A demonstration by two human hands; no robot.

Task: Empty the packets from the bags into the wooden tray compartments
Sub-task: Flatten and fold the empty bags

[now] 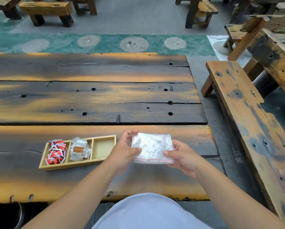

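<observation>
Your two forearms reach out over the near edge of the dark plank table (89, 100), and both hands hold one clear zip bag (152, 147) just above its right end. Your left hand (125, 150) pinches the bag's left side, thumb on top and fingers curled behind; your right hand (182, 157) grips the right side the same way, thumb pressed near the red seal line, which faces you. White packets seem to show through the plastic, though their number cannot be told.

Just left of your left hand sits the wooden tray (105, 160), on the table's near plank, with three compartments. Its left compartment holds red packets (56, 151), heaped to the rim. Its middle one holds pale and brown-printed packets (79, 150). Its right compartment, nearest the bag, shows only bare wood.

By that count the job looks about two-thirds done: the seal appears closed, so it must be opened and the bag tipped into the last space. No other bags are in view.

Nothing lies between bag and tray. A weathered bench (247, 116) runs along the table's right side, well apart, with more benches across the floor beyond.
</observation>
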